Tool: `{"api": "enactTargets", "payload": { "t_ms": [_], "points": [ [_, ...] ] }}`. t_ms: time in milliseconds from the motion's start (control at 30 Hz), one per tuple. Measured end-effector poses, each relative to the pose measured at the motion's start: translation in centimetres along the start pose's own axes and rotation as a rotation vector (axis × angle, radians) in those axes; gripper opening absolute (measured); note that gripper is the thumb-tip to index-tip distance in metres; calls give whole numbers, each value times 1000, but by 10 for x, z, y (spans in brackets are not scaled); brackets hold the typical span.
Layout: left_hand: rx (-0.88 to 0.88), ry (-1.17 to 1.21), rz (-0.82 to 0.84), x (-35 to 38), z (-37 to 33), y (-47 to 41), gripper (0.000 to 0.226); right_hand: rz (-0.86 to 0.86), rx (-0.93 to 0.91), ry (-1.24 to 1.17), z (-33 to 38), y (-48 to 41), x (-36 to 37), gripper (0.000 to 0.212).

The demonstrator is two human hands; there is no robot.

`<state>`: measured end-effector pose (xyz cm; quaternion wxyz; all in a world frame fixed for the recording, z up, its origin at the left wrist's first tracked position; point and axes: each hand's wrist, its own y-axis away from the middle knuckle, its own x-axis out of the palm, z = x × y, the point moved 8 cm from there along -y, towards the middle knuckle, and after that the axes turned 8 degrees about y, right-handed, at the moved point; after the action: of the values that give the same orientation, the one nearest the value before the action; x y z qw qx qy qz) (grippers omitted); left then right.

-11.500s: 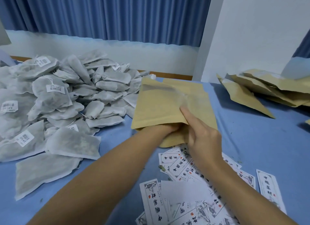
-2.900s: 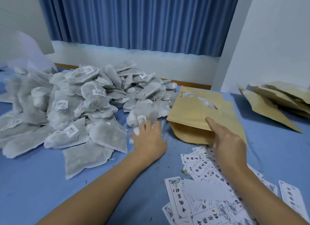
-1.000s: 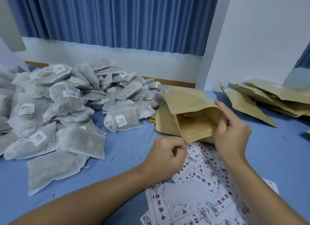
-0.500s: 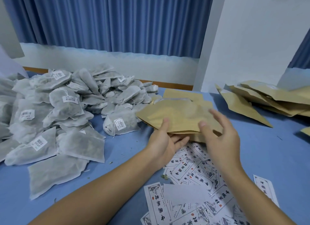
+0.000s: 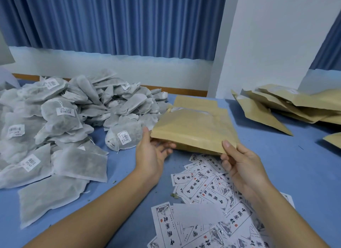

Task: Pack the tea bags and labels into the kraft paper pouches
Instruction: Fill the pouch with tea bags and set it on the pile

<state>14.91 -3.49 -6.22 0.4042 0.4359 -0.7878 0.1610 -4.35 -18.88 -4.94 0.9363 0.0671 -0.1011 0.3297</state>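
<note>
Blue table (image 5: 276,164), tea bags (image 5: 60,118), labels (image 5: 206,190), held pouch (image 5: 193,129)

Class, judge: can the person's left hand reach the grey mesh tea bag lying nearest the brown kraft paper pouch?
Probably yes: the grey mesh tea bag lies beside the left hand, nothing between, though that hand supports the brown kraft paper pouch.
</note>
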Motion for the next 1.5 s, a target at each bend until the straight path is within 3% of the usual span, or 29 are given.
{"api": "enactTargets", "payload": {
  "t_ms": [167, 367, 600, 800, 933, 1233, 1367, 1500],
  "points": [
    [-17, -6, 108, 14, 8, 14, 78, 111, -92, 103, 9, 3, 12, 10],
    [-143, -352, 358, 31, 37, 43, 34, 333, -209, 87, 20, 19, 44, 20],
    [-62, -328, 298, 33, 35, 45, 18, 126, -244, 67, 12, 25, 42, 6],
    [-37, -295, 220, 36, 39, 45, 16, -28, -231, 29, -1, 31, 43, 15],
    [-71, -214, 247, 43, 47, 50, 32, -43, -219, -31, -3, 35, 48, 12],
    [-65, -218, 202, 41, 47, 49, 18, -65, -239, -51, 1, 37, 48, 13],
    [-71, -190, 168, 36, 48, 47, 16, -97, -197, -93, -3, 37, 48, 26],
    [-115, -194, 197, 37, 54, 50, 19, -77, -181, -127, -8, 36, 49, 9]
  ]
}}
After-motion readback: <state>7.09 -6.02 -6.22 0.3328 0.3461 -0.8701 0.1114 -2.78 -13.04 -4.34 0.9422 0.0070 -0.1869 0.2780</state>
